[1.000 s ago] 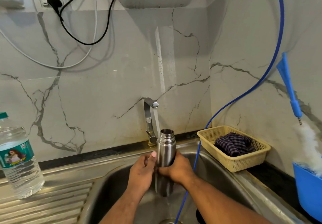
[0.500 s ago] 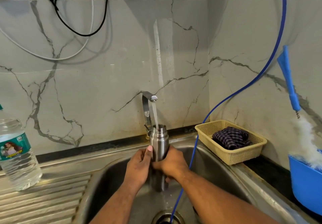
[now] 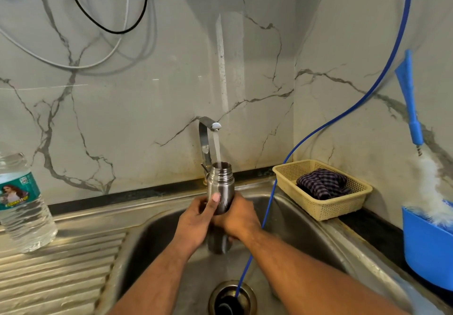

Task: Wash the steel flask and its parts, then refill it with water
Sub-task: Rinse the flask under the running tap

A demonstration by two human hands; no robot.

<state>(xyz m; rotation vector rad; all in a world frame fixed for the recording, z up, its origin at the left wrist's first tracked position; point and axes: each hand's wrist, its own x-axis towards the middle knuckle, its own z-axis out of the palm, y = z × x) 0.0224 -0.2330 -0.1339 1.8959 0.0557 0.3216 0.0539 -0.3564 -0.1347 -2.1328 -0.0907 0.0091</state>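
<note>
Facing marble-veined wall tiles [image 3: 147, 118] behind a steel sink [image 3: 306, 236] set in a dark table [image 3: 372, 231].

Gripping the steel flask [image 3: 220, 182] upright over the basin with both hands. Wrapping the left hand [image 3: 196, 219] round the body from the left, thumb lying up the front of the steel. Curling the right hand [image 3: 241, 219] round it from the right, fingers closed on the lower body. Holding the open, threaded mouth directly under the tap [image 3: 204, 138] and catching the water stream [image 3: 217, 145] in it. Noting a faint streak of water falling below the flask's base toward the drain [image 3: 231, 297].

Noting a blue hose [image 3: 289, 157] coming down the right wall, crossing the sink rim and ending in the drain. Recording a cream plastic basket [image 3: 326, 206] just right of the basin, on the rim and table, carrying a dark checked cloth [image 3: 321, 183]. Logging a blue tub [image 3: 426, 248] further right on the table, with a blue-handled brush [image 3: 409, 98] standing in it, white bristles down. Logging a clear water bottle [image 3: 22, 204] with a teal label on the ribbed draining board [image 3: 61, 265], well left of the hands. Seeing black and white cables [image 3: 110, 27] hanging on the wall above.
</note>
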